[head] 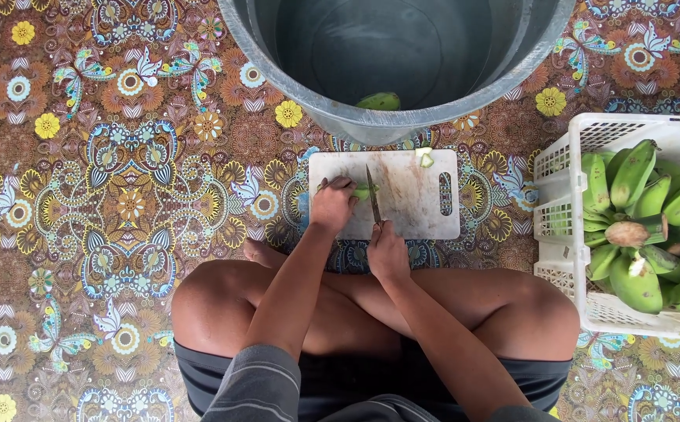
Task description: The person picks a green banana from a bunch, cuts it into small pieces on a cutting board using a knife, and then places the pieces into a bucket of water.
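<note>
Patterned mat (121, 195), white board (414, 211) by tub (402, 70). L hand (332, 205) fingers curled, pinning green banana (365, 190) on board; R hand (387, 252) fist closed round knife (373, 195). Basket (567, 195) w/ bananas at right.

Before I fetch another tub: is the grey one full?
Nearly empty. The grey tub shows bare inner wall and bottom, with only one green banana piece inside.
</note>
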